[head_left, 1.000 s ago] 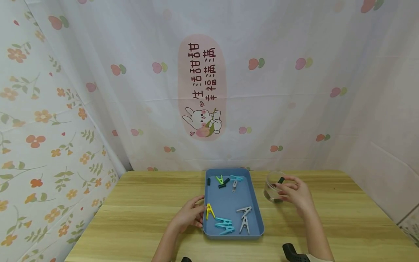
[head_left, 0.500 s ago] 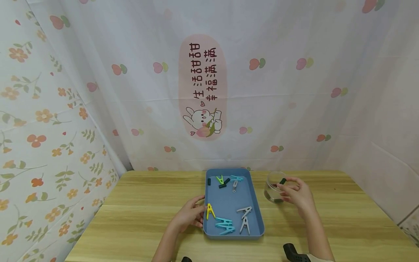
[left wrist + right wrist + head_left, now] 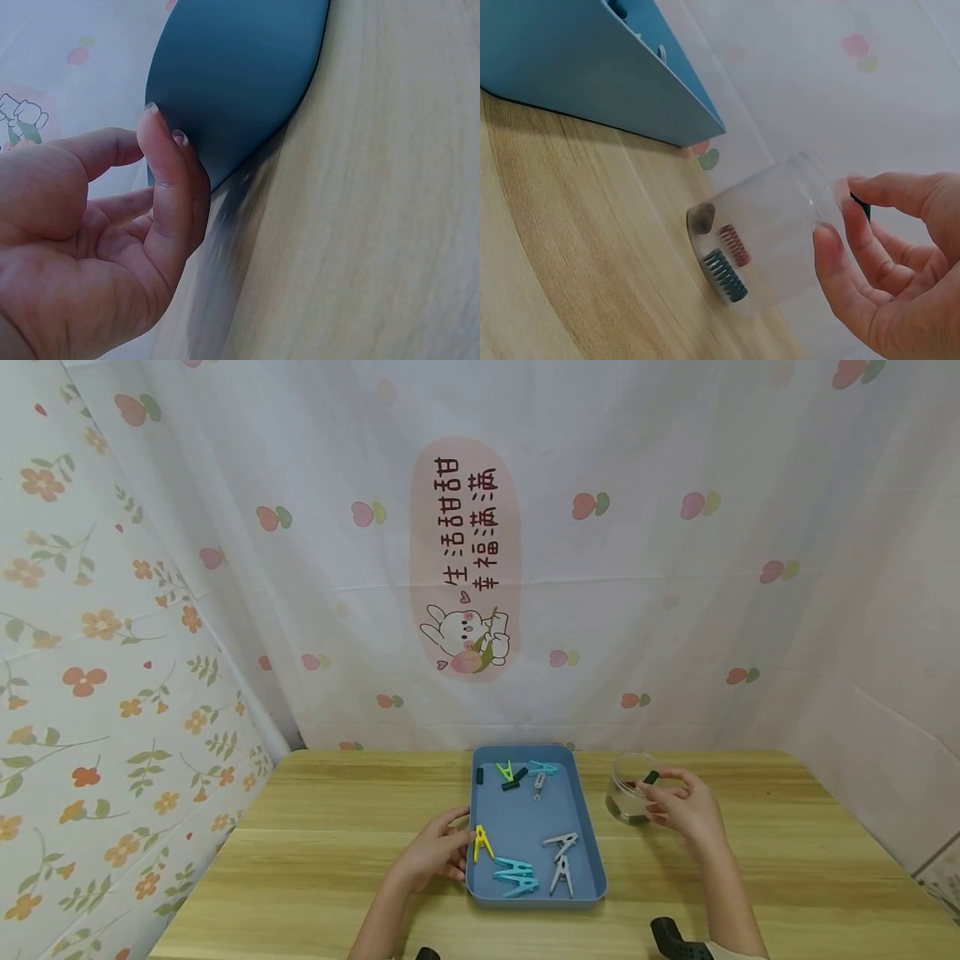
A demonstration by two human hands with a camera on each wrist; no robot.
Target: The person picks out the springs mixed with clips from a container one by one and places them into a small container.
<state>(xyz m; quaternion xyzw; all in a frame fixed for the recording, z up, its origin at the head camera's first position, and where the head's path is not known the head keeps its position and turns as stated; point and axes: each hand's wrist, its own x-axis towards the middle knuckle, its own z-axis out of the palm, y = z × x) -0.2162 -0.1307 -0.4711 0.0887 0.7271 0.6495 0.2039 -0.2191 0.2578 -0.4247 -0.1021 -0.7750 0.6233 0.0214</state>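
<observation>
In the head view my left hand [image 3: 433,852] holds the left side of a blue tray [image 3: 535,900]. One fingertip reaches its rim beside a yellow clip [image 3: 481,843], while bent fingers [image 3: 169,172] lie against the outer wall. My right hand [image 3: 686,807] pinches a dark green spring [image 3: 652,777] at the mouth of a clear jar [image 3: 618,805]; fingers mostly hide it in the right wrist view. Inside the jar are a red spring [image 3: 735,245], a green spring [image 3: 725,276] and a small brown lump [image 3: 703,217].
Within the tray lie several clips, among them blue clips [image 3: 517,877], grey clips [image 3: 562,860] and a lime-green clip [image 3: 506,772]. Dark green springs [image 3: 480,776] rest near its far end. A patterned curtain [image 3: 637,610] hangs behind the wooden table [image 3: 360,810].
The dark green spring in my right hand has shifted slightly right and turned a little over the jar mouth. My left hand stays on the tray.
</observation>
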